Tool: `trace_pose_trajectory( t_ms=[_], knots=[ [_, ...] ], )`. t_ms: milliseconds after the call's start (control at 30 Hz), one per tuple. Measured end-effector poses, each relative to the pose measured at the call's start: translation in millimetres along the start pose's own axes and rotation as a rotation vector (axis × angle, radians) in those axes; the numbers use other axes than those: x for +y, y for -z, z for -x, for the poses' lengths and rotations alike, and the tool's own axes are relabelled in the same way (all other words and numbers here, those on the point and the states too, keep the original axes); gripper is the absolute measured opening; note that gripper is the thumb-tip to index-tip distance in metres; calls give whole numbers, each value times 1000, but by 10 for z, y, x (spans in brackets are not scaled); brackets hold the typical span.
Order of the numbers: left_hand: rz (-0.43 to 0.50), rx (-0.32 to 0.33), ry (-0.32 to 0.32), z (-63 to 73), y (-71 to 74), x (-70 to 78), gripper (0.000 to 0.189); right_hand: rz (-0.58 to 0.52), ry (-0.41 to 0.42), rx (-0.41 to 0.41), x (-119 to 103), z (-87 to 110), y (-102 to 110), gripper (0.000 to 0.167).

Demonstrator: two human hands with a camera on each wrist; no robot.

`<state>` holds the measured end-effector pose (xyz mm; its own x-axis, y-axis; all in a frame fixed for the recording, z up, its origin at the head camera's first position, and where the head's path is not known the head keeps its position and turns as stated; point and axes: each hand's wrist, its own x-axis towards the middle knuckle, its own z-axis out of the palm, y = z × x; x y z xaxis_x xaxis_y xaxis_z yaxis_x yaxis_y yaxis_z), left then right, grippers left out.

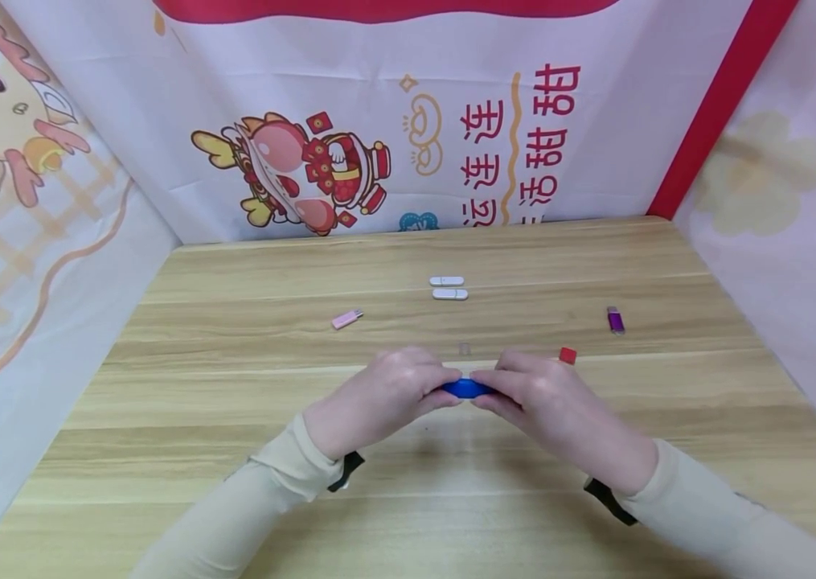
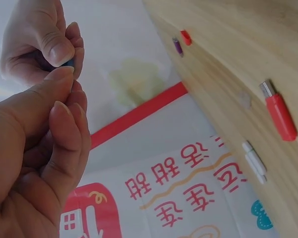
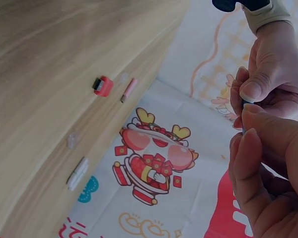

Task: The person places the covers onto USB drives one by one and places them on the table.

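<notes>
Both hands meet over the table, holding a small blue piece that looks like a USB stick (image 1: 468,388). My left hand (image 1: 393,394) pinches its left end between thumb and fingers. At the right end, my right hand (image 1: 548,402) pinches it the same way. In the left wrist view only a sliver of the blue stick (image 2: 69,63) shows among the fingertips; any plug or cap is hidden. Beyond the hands lie two white USB sticks (image 1: 449,288), side by side. A red USB stick (image 2: 281,116) with a bare metal plug shows in the left wrist view.
A pink USB stick (image 1: 347,319) lies left on the wooden table (image 1: 234,346). To the right are a purple USB stick (image 1: 616,320) and a small red piece (image 1: 568,355). A small clear piece (image 1: 465,349) lies just beyond the hands. Printed cloth (image 1: 408,121) hangs behind the table.
</notes>
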<state>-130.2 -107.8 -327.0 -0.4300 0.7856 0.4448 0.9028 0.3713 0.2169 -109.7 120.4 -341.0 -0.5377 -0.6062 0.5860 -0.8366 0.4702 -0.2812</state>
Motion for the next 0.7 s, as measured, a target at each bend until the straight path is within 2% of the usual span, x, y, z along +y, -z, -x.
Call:
trace_pose_trajectory(
  t_ms=[67, 167, 300, 433, 533, 700],
  knots=[
    [8, -32, 11, 22, -45, -5, 16, -16, -13, -29, 17, 22, -43, 30],
    [38, -90, 43, 56, -120, -2, 13, -60, -42, -97, 43, 73, -103, 23],
    [82, -158, 89, 84, -207, 9, 10, -109, -135, -211, 50, 130, -152, 18],
    [89, -184, 97, 106, -281, 2, 9, -116, -214, -284, 45, 162, -185, 18],
    [86, -204, 99, 125, -325, -1, 12, -115, -225, -312, 43, 183, -213, 17],
    [102, -255, 140, 145, -368, 23, 14, -116, -235, -370, 38, 212, -250, 16]
  ],
)
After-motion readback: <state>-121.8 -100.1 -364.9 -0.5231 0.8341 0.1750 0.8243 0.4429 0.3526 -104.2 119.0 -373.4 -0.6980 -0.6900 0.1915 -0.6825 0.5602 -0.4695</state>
